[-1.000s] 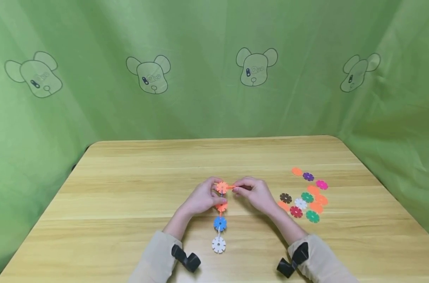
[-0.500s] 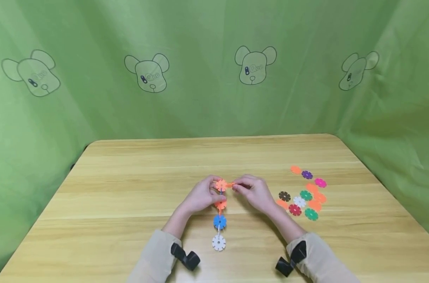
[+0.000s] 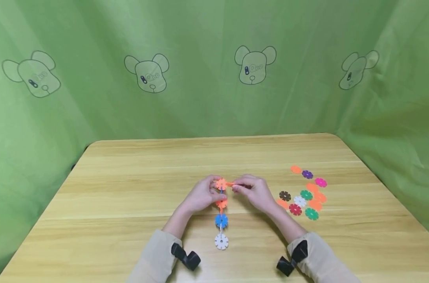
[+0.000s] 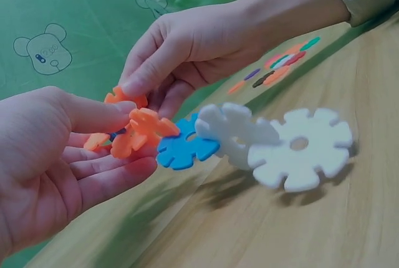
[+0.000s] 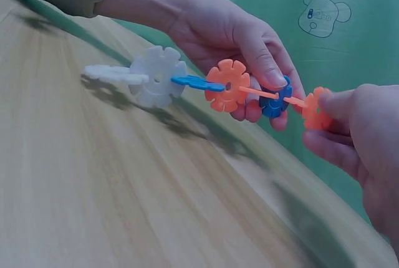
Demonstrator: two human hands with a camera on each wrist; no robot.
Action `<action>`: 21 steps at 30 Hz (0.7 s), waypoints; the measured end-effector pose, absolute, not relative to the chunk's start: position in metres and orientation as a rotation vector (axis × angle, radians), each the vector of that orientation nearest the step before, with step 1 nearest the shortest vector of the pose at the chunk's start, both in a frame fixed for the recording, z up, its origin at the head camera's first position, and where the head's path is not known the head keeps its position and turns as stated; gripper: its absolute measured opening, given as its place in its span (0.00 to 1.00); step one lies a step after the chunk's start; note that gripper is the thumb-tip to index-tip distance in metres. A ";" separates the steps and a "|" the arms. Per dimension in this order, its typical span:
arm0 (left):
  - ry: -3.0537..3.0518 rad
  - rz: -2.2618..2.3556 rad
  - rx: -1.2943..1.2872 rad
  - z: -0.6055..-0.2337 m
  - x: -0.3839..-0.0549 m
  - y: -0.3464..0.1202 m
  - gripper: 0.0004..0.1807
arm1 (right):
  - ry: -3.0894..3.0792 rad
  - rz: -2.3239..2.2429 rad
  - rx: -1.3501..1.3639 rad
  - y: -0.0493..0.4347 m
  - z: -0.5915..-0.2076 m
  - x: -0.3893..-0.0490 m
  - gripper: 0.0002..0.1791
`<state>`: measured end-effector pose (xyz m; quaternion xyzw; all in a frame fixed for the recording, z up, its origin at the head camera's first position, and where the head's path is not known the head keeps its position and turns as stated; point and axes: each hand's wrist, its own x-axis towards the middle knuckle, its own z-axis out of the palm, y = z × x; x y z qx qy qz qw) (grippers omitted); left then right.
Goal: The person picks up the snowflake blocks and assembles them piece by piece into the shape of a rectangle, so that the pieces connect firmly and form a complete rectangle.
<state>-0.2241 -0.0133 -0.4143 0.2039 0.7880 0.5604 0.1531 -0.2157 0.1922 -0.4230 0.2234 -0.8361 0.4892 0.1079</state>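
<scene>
A chain of interlocked plastic snowflake discs hangs from my left hand above the table. At its near end is a white disc, followed by another white one, a blue disc, then orange ones and a dark blue disc. My left thumb and fingers pinch the chain at the dark blue disc. My right hand pinches an orange disc between thumb and fingers. This disc meets the chain's far end, at the right of the top orange disc. My fingers partly hide the joint.
Loose discs lie on the wooden table to the right, among them a purple disc, a pink disc, a brown disc and a red disc. A green curtain surrounds the table's back and sides.
The chain's lower end, with the white and blue discs, has swung slightly right. Both hands keep nearly the same place and grip.
</scene>
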 end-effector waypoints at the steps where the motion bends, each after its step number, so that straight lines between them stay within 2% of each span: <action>1: 2.257 1.610 0.588 -0.414 -0.224 -0.013 0.36 | -2.461 1.515 0.657 0.193 -0.423 -0.216 0.07; 6: 2.232 1.626 0.618 -0.412 -0.225 -0.013 0.35 | -2.472 1.809 0.613 0.197 -0.423 -0.218 0.11; 21: 2.233 1.640 0.611 -0.412 -0.223 -0.011 0.35 | -2.448 2.049 0.466 0.193 -0.419 -0.217 0.13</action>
